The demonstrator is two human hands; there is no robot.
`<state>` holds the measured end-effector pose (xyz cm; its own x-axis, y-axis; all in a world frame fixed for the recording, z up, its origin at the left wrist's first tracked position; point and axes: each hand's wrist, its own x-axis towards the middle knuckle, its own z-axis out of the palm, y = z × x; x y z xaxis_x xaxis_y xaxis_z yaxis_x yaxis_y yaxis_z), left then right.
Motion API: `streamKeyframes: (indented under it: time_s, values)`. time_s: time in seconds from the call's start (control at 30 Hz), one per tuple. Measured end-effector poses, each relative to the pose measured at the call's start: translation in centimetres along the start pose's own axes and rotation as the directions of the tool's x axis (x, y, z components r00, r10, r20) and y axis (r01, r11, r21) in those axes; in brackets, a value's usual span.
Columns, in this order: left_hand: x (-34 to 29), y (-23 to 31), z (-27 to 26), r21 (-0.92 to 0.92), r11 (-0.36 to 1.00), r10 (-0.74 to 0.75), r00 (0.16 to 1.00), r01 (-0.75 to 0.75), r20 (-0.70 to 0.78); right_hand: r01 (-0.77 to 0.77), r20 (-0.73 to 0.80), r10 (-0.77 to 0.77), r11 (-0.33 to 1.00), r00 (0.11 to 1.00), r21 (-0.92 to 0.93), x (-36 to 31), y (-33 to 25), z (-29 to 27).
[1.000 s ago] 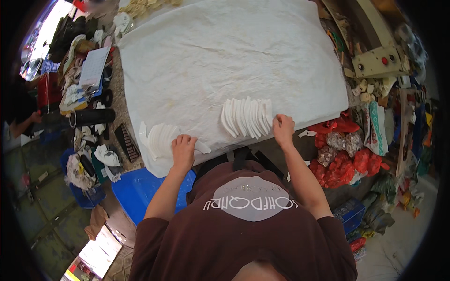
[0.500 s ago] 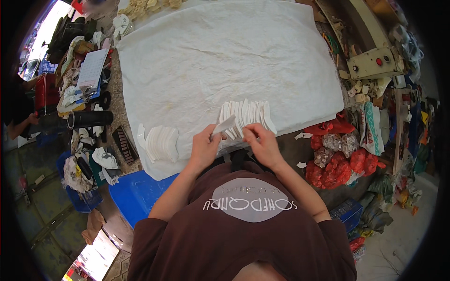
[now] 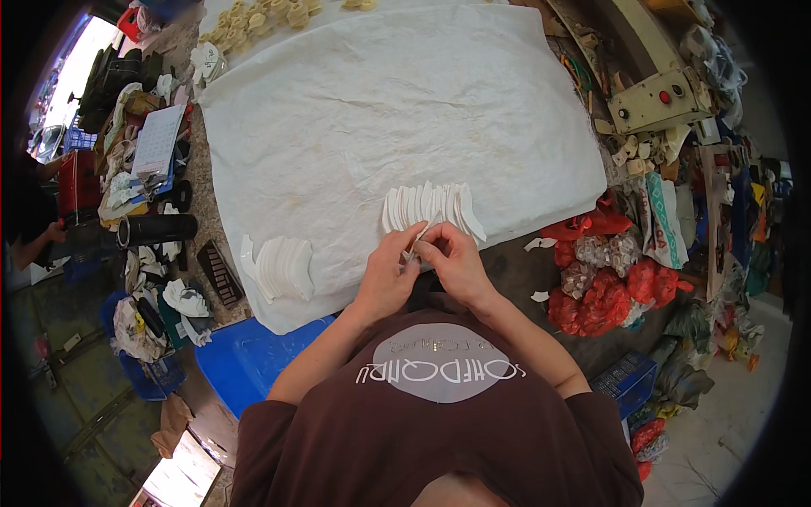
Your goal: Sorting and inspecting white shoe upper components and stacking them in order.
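Looks mid-batch: one thin white strip is pinched by the left hand, grip of the right hand can't be told, and a tight stack of curved white strips plus a looser white row are laid on the white-clothed bench, finished share unclear.

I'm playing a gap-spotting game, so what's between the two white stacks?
Just cloth shows between the left stack and the right stack in the head view; the left hand is at the right stack's near edge.
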<state>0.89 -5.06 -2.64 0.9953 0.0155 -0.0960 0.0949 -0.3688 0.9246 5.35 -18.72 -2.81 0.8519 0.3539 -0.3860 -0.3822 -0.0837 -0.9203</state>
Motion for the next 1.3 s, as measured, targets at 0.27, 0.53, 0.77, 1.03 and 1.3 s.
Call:
streamKeyframes:
  time_s: [0.27,0.53,0.77,1.03,1.3]
  values:
    - [0.7,-1.8,2.0,-0.552,0.809,-0.034,0.953,0.203,0.301,0.109,0.152,-0.093,0.989,0.984,-0.099,-1.8,0.3,-1.8]
    - [1.4,1.4,1.4,-0.773,0.245,-0.172,0.810,0.586,0.560,-0.270,-0.230,0.144,0.594,0.962,-0.758,-6.5,15.0,-14.6]
    - [0.9,1.9,0.8,-0.481,0.764,-0.171,0.855,0.429,0.490,-0.289,-0.410,-0.099,0.562,0.907,-0.775,-7.5,16.4,-17.1]
    - [1.4,1.7,1.2,0.415,0.788,0.423,0.889,-0.455,0.173,-0.080,0.059,0.076,0.993,0.995,0.085,-2.7,-2.0,-2.8]
    - [1.1,0.9,-0.7,-0.697,0.713,-0.213,0.970,0.072,-0.118,-0.134,0.069,0.120,0.960,0.990,0.247,-2.3,-1.0,-1.4]
